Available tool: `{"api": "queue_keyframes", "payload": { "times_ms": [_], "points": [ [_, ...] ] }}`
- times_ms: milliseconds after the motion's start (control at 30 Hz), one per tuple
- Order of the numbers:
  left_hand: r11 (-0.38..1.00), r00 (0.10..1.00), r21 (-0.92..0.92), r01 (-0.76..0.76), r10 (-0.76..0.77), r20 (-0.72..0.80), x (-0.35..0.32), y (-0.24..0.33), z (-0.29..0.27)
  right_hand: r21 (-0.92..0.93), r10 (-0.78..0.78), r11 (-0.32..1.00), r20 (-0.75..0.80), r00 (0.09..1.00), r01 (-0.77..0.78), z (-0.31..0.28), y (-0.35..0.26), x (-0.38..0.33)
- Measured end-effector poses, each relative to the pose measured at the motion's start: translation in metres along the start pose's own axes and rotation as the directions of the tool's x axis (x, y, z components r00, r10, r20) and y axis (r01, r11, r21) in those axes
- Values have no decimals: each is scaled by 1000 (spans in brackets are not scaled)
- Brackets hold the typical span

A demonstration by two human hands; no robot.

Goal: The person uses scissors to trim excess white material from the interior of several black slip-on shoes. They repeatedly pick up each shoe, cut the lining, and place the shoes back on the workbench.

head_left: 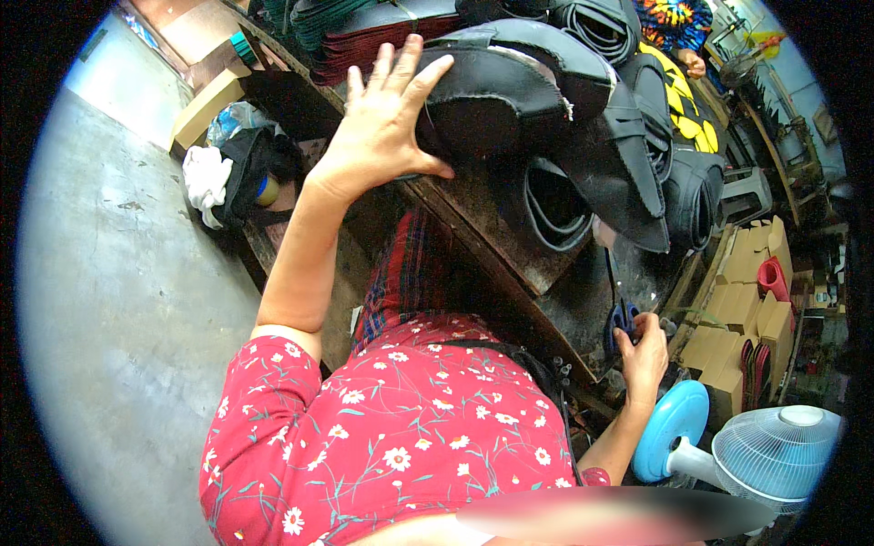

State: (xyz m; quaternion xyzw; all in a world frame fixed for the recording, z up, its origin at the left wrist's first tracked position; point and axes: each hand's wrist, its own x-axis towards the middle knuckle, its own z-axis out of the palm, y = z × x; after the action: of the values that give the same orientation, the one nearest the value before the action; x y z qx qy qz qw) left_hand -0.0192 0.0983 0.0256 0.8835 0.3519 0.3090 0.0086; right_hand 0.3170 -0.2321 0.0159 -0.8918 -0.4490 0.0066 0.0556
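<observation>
My left hand (384, 116) is open, its fingers spread wide beside a stitched black piece (510, 96) that looks like leather; its fingertips overlap the piece in view, and I cannot tell if they touch. More black stitched panels (628, 168) lie over to the right of it on the dark wooden table (510, 238). Below them sits a curled black strip or roll (555, 205). Down at the table's right end, my right hand (646, 357) is closed around the blue handles of a pair of scissors (621, 318), whose blades point away from me.
Stacks of dark red and green sheets (387, 53) stand at the far edge. Left of the table are a box and a bag with white cloth (208, 177). On the right are cardboard boxes (728, 337) and a blue-and-white fan (774, 455). Another person's hand (694, 65) shows at the far right.
</observation>
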Motion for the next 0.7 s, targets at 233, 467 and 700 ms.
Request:
{"api": "queue_keyframes", "payload": {
  "times_ms": [233,467,700],
  "points": [
    [989,992,-137,-62,76,101,11,-17,5,122,59,990,104,993,-71,12,29,12],
    [926,958,-273,261,-215,188,45,1,26,850,59,479,219,974,-220,12,79,-6],
    [675,948,-685,273,-69,310,36,-25,38,885,30,454,100,995,-103,33,85,1]
  ]
}}
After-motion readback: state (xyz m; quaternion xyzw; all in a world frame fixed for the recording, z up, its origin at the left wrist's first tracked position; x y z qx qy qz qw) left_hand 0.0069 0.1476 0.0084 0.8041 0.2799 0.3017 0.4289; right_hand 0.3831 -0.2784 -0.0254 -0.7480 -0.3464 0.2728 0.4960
